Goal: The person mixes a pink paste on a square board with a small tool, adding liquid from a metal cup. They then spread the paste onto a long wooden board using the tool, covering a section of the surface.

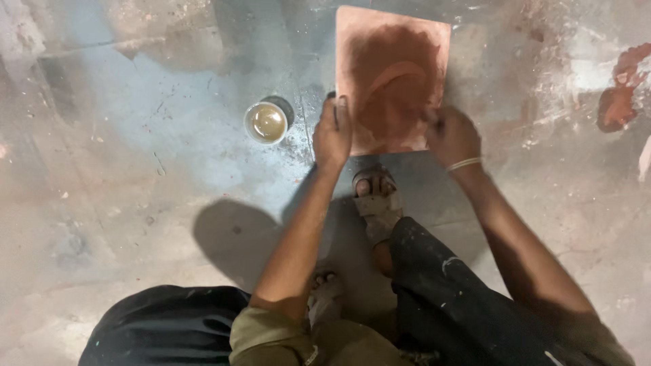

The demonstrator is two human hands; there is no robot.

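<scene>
Item: flat rectangular reddish-brown clay slab [392, 74] with rounded corners, lying on grey concrete floor [149, 135]; surface darker and wet-looking at centre, marked by a pale curved smear. Left hand [332, 134]: fingers extended flat on slab's left edge. Right hand [452, 135]: fingers curled at lower right edge; what they grip cannot be told. Nearby, left: small round cup of murky liquid [266, 123].

One reddish square tile [392, 74] is lying at twelve o'clock. One small round cup [266, 123] of murky liquid is sitting at ten o'clock. Two hands are showing, left hand [332, 135] and right hand [451, 136]. Two sandalled feet are showing, one foot [377, 196] at centre.
</scene>
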